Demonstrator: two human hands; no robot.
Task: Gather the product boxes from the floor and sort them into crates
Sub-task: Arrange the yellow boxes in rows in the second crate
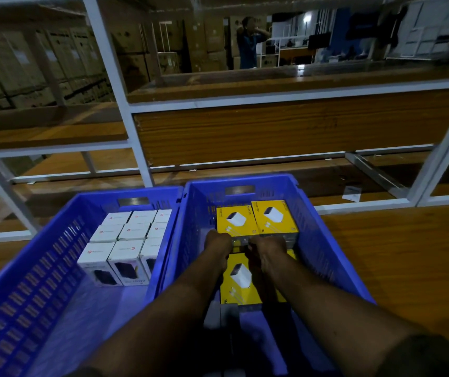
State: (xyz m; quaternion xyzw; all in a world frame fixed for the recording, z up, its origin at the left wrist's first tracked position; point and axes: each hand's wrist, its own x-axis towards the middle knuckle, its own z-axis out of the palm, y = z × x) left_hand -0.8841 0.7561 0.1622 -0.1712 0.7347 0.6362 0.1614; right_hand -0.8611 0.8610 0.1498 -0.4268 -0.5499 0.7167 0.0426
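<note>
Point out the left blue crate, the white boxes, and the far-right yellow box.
left blue crate point(41, 257): head view, on its slotted left wall.
white boxes point(133, 231): head view, top of the middle box.
far-right yellow box point(273, 217): head view, on its printed top face.

Yellow boxes fill right crate far end, near floor seemingly free, left crate front open

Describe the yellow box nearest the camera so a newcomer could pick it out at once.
Two blue crates sit side by side on the wooden floor; take the right crate, which holds yellow boxes. The near yellow box lies flat between the person's forearms, showing a white charger picture. Unlike the two yellow boxes at the far wall, it lies closest to the camera, below both hands.
</note>
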